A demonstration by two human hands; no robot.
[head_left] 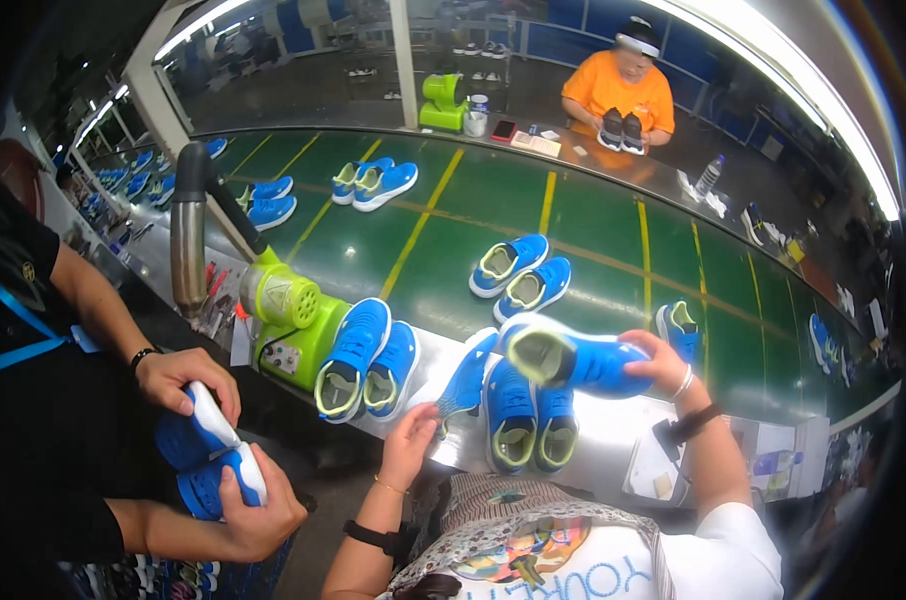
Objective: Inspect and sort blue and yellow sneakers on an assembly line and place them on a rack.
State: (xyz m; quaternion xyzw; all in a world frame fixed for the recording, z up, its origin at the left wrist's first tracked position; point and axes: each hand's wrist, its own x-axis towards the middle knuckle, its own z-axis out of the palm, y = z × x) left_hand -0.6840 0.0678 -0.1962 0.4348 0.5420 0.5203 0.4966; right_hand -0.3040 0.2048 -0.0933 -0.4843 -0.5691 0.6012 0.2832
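Note:
My left hand point(413, 437) is closed on the end of a blue shoe point(465, 378) with a white sole, tilted on its side. My right hand point(663, 366) grips the toe of another blue shoe point(588, 362), raised, its green-lined opening facing left and slightly blurred. Below it, a pair of blue shoes point(511, 405) point(555, 425) stands on the white ledge point(433, 355), partly covered by the raised shoe. Left of my left hand, another blue pair point(358, 340) point(393, 370) rests against a bright green machine point(298, 315).
A green conveyor point(373, 250) with yellow stripes carries several blue pairs point(521, 272). At left, a co-worker's hands point(228, 450) hold two blue shoes. Across the belt, a person in orange point(623, 95) handles dark shoes. A metal duct point(188, 230) rises above the green machine.

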